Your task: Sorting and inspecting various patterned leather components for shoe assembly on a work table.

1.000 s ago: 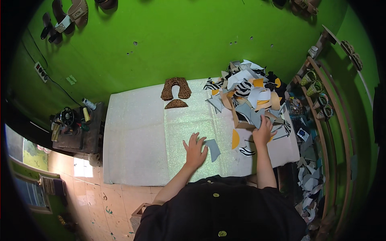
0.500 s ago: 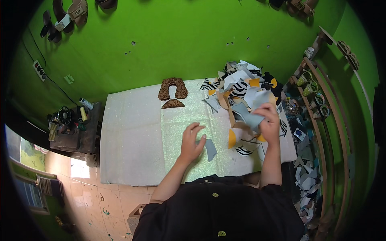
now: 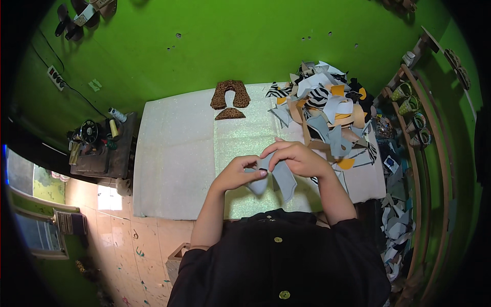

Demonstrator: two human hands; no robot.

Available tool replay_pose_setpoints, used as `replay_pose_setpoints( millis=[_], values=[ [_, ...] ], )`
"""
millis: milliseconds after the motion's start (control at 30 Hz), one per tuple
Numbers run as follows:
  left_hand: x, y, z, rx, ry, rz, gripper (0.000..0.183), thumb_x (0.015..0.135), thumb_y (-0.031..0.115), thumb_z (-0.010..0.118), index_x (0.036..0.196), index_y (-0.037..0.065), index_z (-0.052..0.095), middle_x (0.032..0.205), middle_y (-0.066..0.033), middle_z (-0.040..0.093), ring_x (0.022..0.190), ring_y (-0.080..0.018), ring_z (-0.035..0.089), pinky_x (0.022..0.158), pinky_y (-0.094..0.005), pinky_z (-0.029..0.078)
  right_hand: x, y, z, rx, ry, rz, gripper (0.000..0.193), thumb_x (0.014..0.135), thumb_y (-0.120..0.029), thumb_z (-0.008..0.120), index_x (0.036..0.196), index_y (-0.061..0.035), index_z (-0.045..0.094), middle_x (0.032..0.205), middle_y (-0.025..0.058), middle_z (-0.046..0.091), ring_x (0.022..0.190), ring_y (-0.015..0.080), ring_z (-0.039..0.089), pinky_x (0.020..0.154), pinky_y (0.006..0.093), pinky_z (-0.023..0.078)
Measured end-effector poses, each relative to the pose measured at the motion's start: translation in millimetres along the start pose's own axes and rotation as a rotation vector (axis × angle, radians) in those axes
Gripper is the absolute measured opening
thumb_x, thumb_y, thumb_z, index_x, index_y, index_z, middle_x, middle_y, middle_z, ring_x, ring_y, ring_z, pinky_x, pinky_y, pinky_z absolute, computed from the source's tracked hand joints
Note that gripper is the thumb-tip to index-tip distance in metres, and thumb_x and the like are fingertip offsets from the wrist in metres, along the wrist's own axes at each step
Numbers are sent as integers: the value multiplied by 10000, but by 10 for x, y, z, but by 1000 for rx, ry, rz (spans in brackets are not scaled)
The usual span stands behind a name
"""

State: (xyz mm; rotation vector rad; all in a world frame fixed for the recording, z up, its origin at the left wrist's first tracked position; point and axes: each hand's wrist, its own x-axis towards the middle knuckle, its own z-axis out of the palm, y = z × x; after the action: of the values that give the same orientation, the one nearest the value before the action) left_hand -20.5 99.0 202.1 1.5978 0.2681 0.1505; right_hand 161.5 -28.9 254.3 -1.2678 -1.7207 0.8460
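Note:
My left hand (image 3: 238,173) and my right hand (image 3: 297,157) are close together above the front middle of the table. Fingers of both pinch a grey leather-like cutout (image 3: 285,183), whose two arms hang below them; whether this is one piece or several cannot be told. Thumb and fingertips meet at its upper middle, hiding part of it. Beyond the hands lie a stack of leopard-print U-shaped cutouts (image 3: 219,94) and a leopard-print half-moon piece (image 3: 230,114). To the right is a heap of scraps (image 3: 319,94) in grey, white, zebra print, tan and yellow.
A pale shiny sheet covers the table (image 3: 174,148). At left stands a sewing machine (image 3: 88,133) with thread spools (image 3: 113,128). A wooden rack (image 3: 417,133) with sandals is at right, above more scraps (image 3: 394,230) on the floor.
My right hand has come left from the scrap heap with a grey piece and met my left hand. My left hand has closed on grey material, and the head view has shifted.

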Motion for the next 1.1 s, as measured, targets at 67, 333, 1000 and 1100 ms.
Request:
replay_pose_setpoints(
  millis=[67,333,1000,1100],
  values=[
    [-5,-144,-32,51,24,7,300,806,274,719,916,4,652,807,-21,619,755,-91,548,704,-254,448,-83,135,-52,64,8,42,331,684,95,438,828,-60,692,1067,96,641,1036,251,581,1113,457,205],
    [-48,-344,37,139,200,-155,222,837,242,690,849,24,654,762,-15,612,717,-85,542,673,-237,441,-448,784,335,728,231,354,304,786,-91,576,1073,1,612,1045,106,639,1000,161,568,896,293,428],
    [216,-1894,3,197,602,-297,218,791,166,694,922,3,635,687,-67,602,625,-161,564,588,-299,450,-678,1831,1269,-379,587,887,268,854,-338,580,762,-104,671,681,49,638,719,254,603,782,436,310],
    [243,-1757,80,514,576,-383,264,796,272,671,880,23,641,748,-128,642,683,-253,622,626,-358,469,-696,1840,1307,-536,595,884,245,844,-328,586,746,-122,677,708,32,621,792,251,567,784,455,275]
  ],
)
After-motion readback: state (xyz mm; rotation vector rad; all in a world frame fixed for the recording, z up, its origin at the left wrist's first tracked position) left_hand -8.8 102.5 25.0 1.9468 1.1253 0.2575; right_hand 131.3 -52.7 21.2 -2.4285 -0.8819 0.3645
